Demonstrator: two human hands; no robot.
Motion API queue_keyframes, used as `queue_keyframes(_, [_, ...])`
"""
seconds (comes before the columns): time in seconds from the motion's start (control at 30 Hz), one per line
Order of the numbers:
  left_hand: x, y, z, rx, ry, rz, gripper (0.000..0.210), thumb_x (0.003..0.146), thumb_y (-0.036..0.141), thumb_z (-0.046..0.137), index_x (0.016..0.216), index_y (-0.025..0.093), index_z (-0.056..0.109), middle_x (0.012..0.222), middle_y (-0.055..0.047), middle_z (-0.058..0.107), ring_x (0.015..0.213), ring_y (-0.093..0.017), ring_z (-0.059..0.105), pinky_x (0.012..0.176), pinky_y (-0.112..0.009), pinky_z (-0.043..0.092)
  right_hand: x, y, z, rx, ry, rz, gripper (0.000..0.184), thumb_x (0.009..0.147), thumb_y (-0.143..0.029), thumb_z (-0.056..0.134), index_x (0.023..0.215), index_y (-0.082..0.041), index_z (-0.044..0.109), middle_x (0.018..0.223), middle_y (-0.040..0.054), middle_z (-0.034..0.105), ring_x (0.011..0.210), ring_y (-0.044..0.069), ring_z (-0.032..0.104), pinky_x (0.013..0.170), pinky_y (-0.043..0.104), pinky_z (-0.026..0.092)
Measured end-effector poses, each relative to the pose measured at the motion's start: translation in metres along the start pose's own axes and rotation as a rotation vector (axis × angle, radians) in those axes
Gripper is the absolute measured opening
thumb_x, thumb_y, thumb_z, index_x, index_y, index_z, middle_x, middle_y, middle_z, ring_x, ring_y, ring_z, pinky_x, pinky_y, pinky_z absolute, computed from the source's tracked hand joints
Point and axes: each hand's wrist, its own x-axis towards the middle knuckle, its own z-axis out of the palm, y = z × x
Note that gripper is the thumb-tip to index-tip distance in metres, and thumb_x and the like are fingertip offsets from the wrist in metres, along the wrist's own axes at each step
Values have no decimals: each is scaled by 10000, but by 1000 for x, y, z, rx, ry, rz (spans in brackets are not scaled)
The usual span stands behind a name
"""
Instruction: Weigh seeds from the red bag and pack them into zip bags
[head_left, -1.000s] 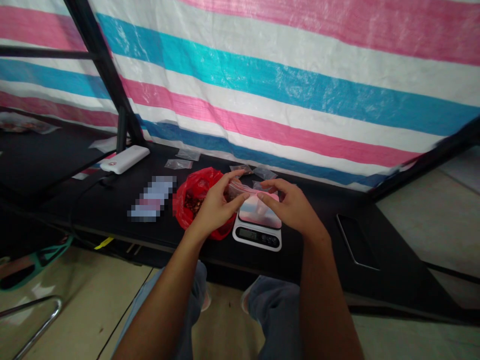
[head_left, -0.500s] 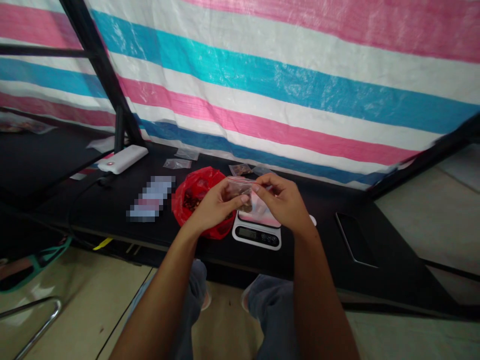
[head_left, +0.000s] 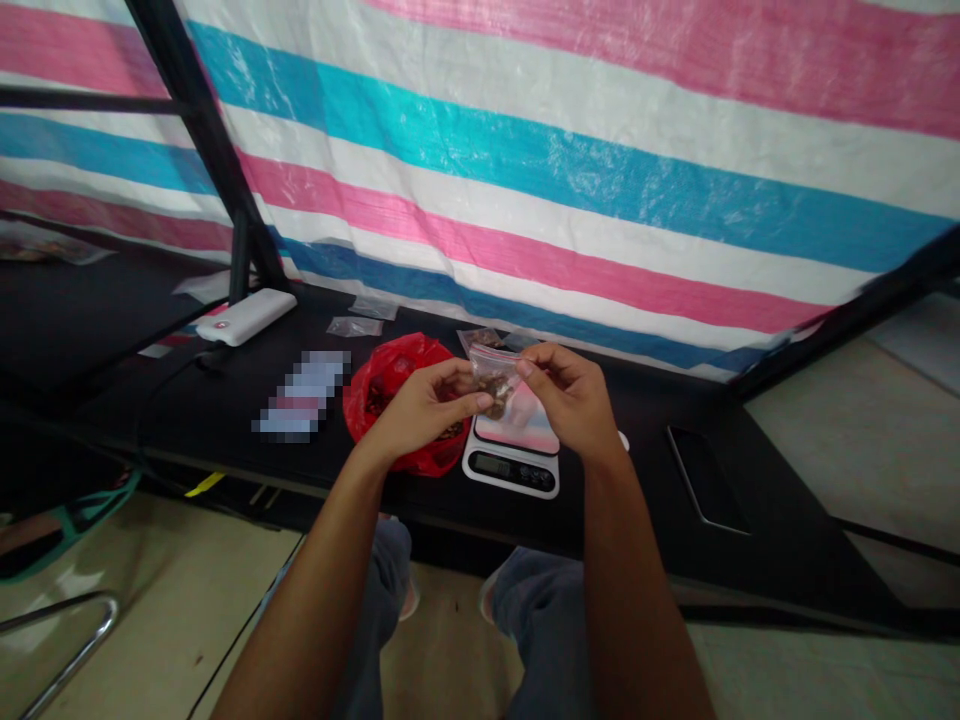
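Between my two hands is a small clear zip bag [head_left: 496, 385] with brown bits at its bottom left. My left hand [head_left: 427, 405] is closed on the bag's left side, thumb in front. At the top right corner, my right hand [head_left: 566, 395] pinches the bag near its zip strip. Below and behind the bag stands a white kitchen scale [head_left: 512, 473] with a dark display; its pinkish top shows partly. A red plastic bag [head_left: 364, 385], open and holding brown bits, lies under and beside my left hand, which hides part of it.
Small clear bags [head_left: 356, 326] lie at the table's back, and a filled one [head_left: 484, 338] sits behind my hands. A white power bank [head_left: 247, 315] with a cable is at left, a phone [head_left: 707, 478] at right. A striped sheet [head_left: 525, 180] hangs behind the black table.
The zip bag has moved slightly right and more of its brown contents shows. My left fingers have shifted lower along its side, while my right hand keeps its pinch.
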Motion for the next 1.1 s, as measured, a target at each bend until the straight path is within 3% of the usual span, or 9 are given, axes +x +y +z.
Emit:
queue_keyframes(0.2, [-1, -1, -7, -19, -2, -28, 480, 748, 339, 904, 1160, 165, 732, 1040, -96, 811, 963, -236, 782, 950, -403, 615, 0, 3, -1, 60, 55, 12, 307, 849, -513, 766, 815, -212, 717, 794, 21, 711, 735, 182, 635, 706, 326, 530])
queue_keyframes(0.33, [-1, 7, 0, -25, 6, 21, 429, 788, 412, 871, 1111, 157, 752, 1105, -107, 803, 1016, -253, 771, 969, -413, 614, -1, 1, -1, 45, 47, -18, 304, 853, -519, 776, 817, -217, 756, 815, 33, 747, 769, 197, 670, 726, 344, 550])
queue_keyframes(0.53, [2, 12, 3, 45, 264, 125, 372, 804, 521, 835, 918, 172, 777, 919, -60, 812, 830, -203, 750, 788, -332, 631, -2, 2, 0, 97, -139, 26, 294, 801, -524, 835, 846, -235, 814, 968, 61, 797, 883, 225, 720, 800, 370, 586])
queue_keyframes(0.77, [1, 12, 2, -49, 220, 82, 382, 767, 496, 871, 937, 173, 759, 894, -50, 809, 789, -187, 749, 749, -309, 623, 0, 3, 3, 79, -58, 63, 236, 789, -449, 849, 826, -221, 803, 900, 45, 782, 831, 208, 694, 764, 348, 558])
queue_keyframes(0.93, [-1, 18, 4, -5, 257, 70, 374, 784, 535, 835, 881, 179, 772, 822, -31, 789, 730, -174, 712, 686, -282, 592, 0, 2, 6, 79, -56, 50, 248, 787, -452, 842, 815, -212, 790, 864, 42, 771, 810, 205, 674, 734, 340, 543])
queue_keyframes(1.1, [1, 20, 10, -8, 328, 90, 269, 780, 437, 821, 794, 178, 750, 739, -3, 754, 681, -154, 684, 668, -263, 574, -1, 4, 14, 51, -31, -14, 162, 824, -362, 810, 816, -206, 766, 852, 37, 757, 770, 179, 641, 701, 317, 500])
